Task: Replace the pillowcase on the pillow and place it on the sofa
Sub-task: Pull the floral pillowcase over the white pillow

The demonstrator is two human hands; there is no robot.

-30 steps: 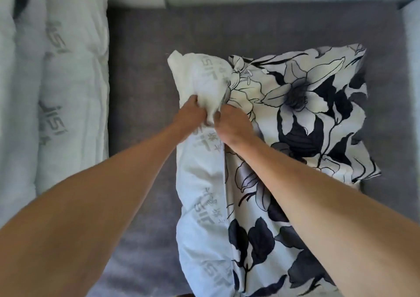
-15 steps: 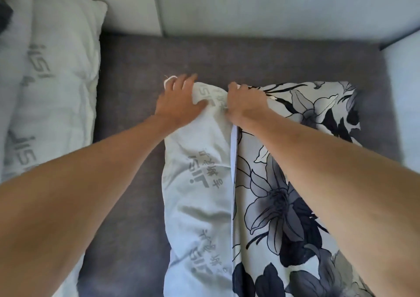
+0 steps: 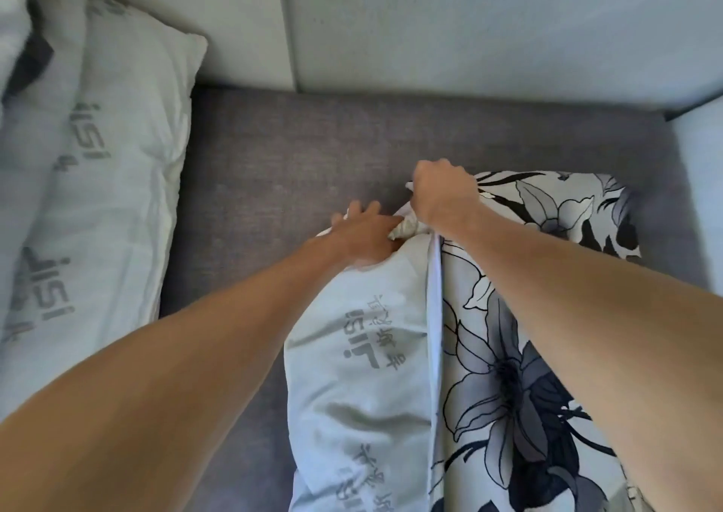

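At nine o'clock in the view, a spare pillow printed with grey lettering leans at the sofa's left end, well apart from the work. The grey sofa seat fills the middle, with pale back cushions at twelve o'clock.

The left hand lies at the centre with fingers spread fairly straight, pressing down on the far corner of the pillow; the thumb may be pinching fabric, but the view there is too muddled to be sure. Just beside it, towards one o'clock, the right hand is fisted round the gathered hem of the floral pillowcase, tugging it over that corner.

The pillow lies on the seat from six o'clock up to the centre, its long axis running six to twelve. Its left half is bare and its right half is inside the case, whose open edge faces nine o'clock along the length.

The likely trouble: the stuffed corner could bunch and jam at the hem, or the hem could slip from the fist if the pull outruns the pressing hand, leaving the corner uncovered and the filling lumped to one side.
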